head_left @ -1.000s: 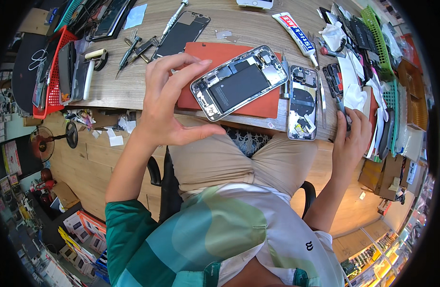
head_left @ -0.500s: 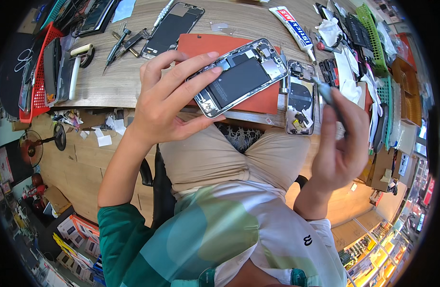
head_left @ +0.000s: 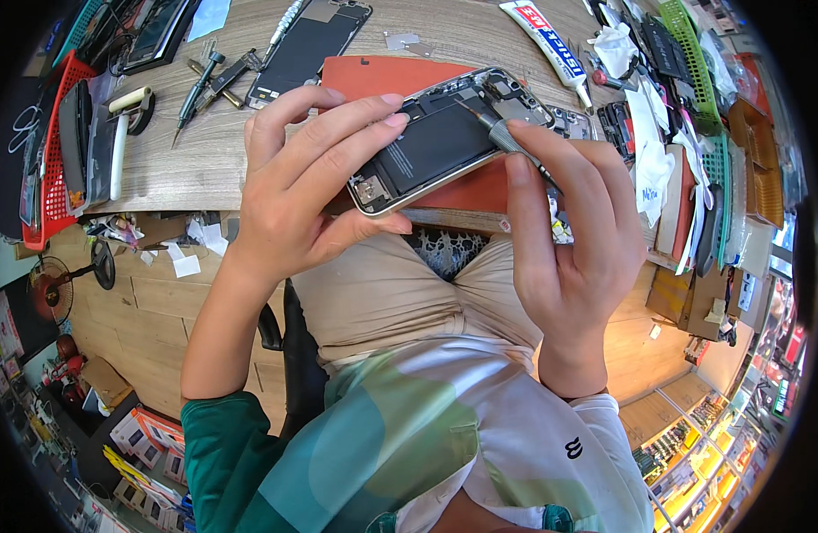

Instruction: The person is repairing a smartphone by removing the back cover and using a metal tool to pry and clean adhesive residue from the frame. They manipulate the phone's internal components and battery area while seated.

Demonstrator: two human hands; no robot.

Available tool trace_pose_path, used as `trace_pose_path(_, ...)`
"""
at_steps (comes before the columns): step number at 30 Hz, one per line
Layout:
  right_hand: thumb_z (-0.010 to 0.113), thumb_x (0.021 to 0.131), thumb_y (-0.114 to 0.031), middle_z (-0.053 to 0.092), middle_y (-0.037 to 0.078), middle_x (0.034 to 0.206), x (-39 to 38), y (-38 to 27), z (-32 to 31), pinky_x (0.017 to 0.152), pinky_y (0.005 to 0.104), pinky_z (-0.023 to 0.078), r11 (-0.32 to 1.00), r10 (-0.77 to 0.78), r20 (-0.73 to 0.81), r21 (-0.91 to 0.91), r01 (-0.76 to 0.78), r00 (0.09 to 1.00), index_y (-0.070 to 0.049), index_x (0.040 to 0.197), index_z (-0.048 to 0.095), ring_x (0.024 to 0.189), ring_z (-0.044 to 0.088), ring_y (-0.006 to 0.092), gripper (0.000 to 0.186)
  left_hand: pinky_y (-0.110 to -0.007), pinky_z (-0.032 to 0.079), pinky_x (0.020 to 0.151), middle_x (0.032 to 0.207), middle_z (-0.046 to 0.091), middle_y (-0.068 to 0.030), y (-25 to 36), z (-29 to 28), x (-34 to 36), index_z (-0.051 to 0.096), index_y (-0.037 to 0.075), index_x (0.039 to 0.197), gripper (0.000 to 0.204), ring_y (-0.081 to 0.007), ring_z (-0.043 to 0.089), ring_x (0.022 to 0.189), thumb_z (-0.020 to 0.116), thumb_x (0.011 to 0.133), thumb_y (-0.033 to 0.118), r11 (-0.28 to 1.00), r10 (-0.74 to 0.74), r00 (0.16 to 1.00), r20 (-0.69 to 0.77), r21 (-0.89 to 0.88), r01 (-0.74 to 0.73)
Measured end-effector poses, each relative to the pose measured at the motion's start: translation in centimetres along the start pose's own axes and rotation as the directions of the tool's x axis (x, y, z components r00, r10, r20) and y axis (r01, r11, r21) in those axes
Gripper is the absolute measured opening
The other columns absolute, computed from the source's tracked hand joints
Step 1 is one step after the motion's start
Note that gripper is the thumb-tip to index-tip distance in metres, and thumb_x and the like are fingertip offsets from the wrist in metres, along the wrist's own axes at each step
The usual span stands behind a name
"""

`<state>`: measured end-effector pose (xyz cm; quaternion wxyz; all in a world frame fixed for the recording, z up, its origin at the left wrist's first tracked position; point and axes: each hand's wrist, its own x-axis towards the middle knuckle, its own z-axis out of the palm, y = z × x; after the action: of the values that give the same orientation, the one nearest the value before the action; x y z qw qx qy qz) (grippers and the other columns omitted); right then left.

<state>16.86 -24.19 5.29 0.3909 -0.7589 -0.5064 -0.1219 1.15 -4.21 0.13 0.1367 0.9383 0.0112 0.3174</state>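
My left hand [head_left: 298, 182] is closed on an opened phone [head_left: 435, 147], fingers over its far edge and thumb under the near one. The phone is tilted above an orange-red mat [head_left: 364, 73], its black battery and inner parts bare. In a pinch, my right hand [head_left: 582, 222] holds a small screwdriver [head_left: 508, 140] with a grey ribbed handle. Its thin tip points left over the phone's inside, near the battery's upper edge; whether it touches cannot be made out. Behind my right hand, a second opened phone housing [head_left: 571, 124] is mostly hidden.
A detached phone screen [head_left: 307, 53] lies at the far left, beside another screwdriver [head_left: 195, 98]. A white, red and blue tube [head_left: 551, 49] lies far right. A red basket [head_left: 51, 169] stands left, a green basket [head_left: 689, 62] right among papers. The wooden table's [head_left: 187, 173] front edge is before my lap.
My right hand has moved left with the screwdriver, from over the second phone housing to the held phone. The held phone is tilted differently. My left hand keeps its grip.
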Motion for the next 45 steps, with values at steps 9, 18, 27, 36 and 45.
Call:
trace_pose_path(9,0.078,0.092,0.004,0.065,0.006,0.090,0.9,0.1,0.7,0.060,0.0286,0.047,0.999,-0.011,0.055,-0.045,0.013,0.998,-0.006,0.114,0.079,0.070,0.060,0.0145,0.024,-0.044,0.046,0.106,0.136,0.073,-0.0130,0.1,0.0,0.2,0.074,0.001,0.128,0.074,-0.0358,0.061,0.118,0.066,0.093,0.067,1.000,0.014,1.000,0.019,0.006,-0.014)
trace_pose_path(18,0.077,0.091,0.006,0.063,0.007,0.087,1.0,0.5,1.3,0.059,0.0295,0.045,0.999,-0.012,0.062,-0.034,0.015,0.998,-0.004,0.114,0.078,0.070,0.058,0.0156,0.025,-0.047,0.046,0.107,0.135,0.072,-0.0168,0.2,-0.1,0.2,0.074,-0.001,0.126,0.071,-0.0395,0.061,0.120,0.071,0.092,0.062,0.999,0.025,0.999,0.040,-0.023,-0.024)
trace_pose_path(27,0.077,0.089,0.008,0.063,0.009,0.087,0.7,1.1,1.6,0.061,0.0313,0.046,0.998,-0.060,0.026,-0.004,0.060,0.998,-0.001,0.114,0.078,0.073,0.059,0.0183,0.027,-0.048,0.046,0.107,0.135,0.072,-0.0178,0.3,-0.2,0.2,0.074,-0.002,0.126,0.068,-0.0408,0.060,0.120,0.076,0.086,0.054,0.999,0.029,0.997,0.066,-0.021,-0.028)
trace_pose_path(36,0.075,0.091,0.006,0.064,0.009,0.088,0.6,1.0,1.5,0.062,0.0317,0.045,1.000,-0.016,0.069,-0.017,0.018,0.997,-0.002,0.115,0.078,0.074,0.059,0.0194,0.025,-0.048,0.047,0.107,0.135,0.073,-0.0172,0.3,-0.3,0.2,0.075,-0.002,0.125,0.067,-0.0401,0.059,0.121,0.078,0.082,0.051,1.000,0.024,0.997,0.080,-0.022,-0.022)
trace_pose_path(45,0.075,0.092,0.004,0.066,0.010,0.090,0.5,0.7,1.2,0.064,0.0329,0.045,0.999,0.010,0.085,-0.033,-0.007,0.996,-0.002,0.115,0.077,0.077,0.060,0.0202,0.024,-0.047,0.047,0.107,0.134,0.073,-0.0170,0.4,-0.3,0.2,0.076,-0.002,0.125,0.067,-0.0396,0.060,0.121,0.078,0.082,0.050,1.000,0.019,0.996,0.085,-0.025,-0.017)
